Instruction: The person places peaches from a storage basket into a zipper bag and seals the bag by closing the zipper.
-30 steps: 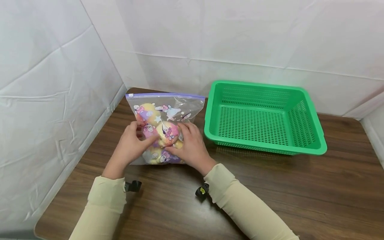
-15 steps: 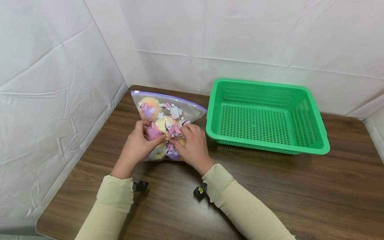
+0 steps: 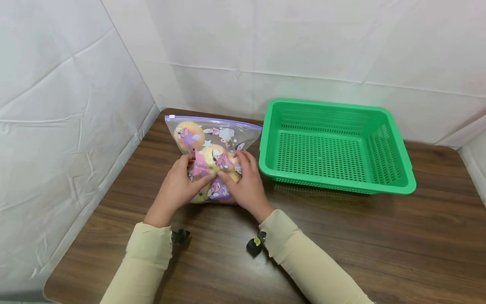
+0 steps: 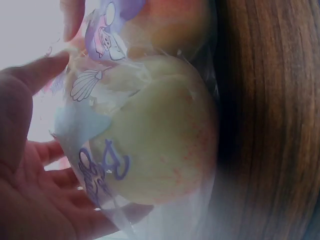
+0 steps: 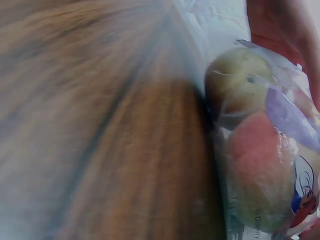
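A clear printed slider zip bag [image 3: 244, 136] stands toward the table's back left, its purple zip along the top with the white slider [image 3: 171, 116] at the left end. Several round yellow and pink fruits, which look like peaches, fill it. My left hand [image 3: 175, 183] grips the bag's left side, and my right hand [image 3: 247, 186] grips its right side. Both thumbs meet near the front middle. One pale peach [image 4: 160, 130] shows through the plastic in the left wrist view. In the right wrist view, a red-blushed peach [image 5: 255, 155] sits low in the bag.
Right of the bag is a green perforated plastic basket [image 3: 320, 179] with nothing inside. White cloth [image 3: 303, 46] hangs behind and on the left of the brown wooden table [image 3: 341, 240].
Over the second, my left hand shifts right along the bag and the bag's left end moves slightly right. The zip's right end dipped half a second ago and is higher now. The basket stays put.
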`<state>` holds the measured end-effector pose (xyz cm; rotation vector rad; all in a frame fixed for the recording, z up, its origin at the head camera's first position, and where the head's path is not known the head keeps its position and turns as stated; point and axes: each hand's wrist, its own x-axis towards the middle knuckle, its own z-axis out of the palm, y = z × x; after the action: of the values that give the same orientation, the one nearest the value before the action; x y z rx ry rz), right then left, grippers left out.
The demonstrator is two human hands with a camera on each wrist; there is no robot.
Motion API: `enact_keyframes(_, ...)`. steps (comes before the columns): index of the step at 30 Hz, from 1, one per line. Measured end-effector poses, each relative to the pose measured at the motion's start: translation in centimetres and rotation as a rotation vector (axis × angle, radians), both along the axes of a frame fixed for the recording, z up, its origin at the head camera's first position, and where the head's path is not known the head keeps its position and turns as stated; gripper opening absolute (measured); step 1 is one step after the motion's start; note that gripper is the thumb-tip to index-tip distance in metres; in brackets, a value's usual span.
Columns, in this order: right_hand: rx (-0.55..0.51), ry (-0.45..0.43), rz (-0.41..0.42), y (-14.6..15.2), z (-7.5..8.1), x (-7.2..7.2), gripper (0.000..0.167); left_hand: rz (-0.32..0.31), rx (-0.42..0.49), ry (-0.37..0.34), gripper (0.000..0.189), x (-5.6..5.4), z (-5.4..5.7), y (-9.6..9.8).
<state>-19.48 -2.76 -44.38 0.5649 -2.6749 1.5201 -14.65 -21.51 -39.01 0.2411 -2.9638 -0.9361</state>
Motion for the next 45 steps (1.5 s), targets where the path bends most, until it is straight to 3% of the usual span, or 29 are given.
enact_keyframes(4,-0.073,-0.12,-0.021,0.3,0.0,-0.7,0.091,-0.055,0.006,-0.025,0.087,-0.1,0.0,-0.2)
enact_keyframes(8,-0.127,-0.23,-0.013,0.5,-0.2,-1.3,0.097,-0.068,0.0,-0.02,0.083,-0.4,0.2,0.0)
enact_keyframes(16,-0.249,-0.297,0.079,0.9,-0.4,-2.2,0.101,-0.048,-0.011,-0.041,0.075,-0.8,0.6,0.3)
enact_keyframes(19,-0.225,-0.289,0.093,0.9,-0.4,-2.3,0.097,-0.075,-0.015,-0.072,0.08,-0.8,0.6,0.1)
enact_keyframes(24,-0.15,-0.259,0.102,0.8,-0.2,-2.2,0.077,-0.096,-0.026,-0.076,0.082,-0.8,0.4,-0.2)
enact_keyframes(36,0.012,-0.135,0.048,0.2,0.5,-1.8,0.054,-0.062,-0.051,0.107,0.041,-0.8,-0.5,-0.1)
enact_keyframes(40,0.052,-0.058,0.016,-0.2,0.5,-1.6,0.044,-0.05,-0.071,0.168,0.042,-1.0,-0.9,0.0)
enact_keyframes(45,0.115,-0.016,-0.009,-0.4,0.9,-1.3,0.047,-0.021,-0.077,0.162,0.046,-1.5,-0.9,0.1)
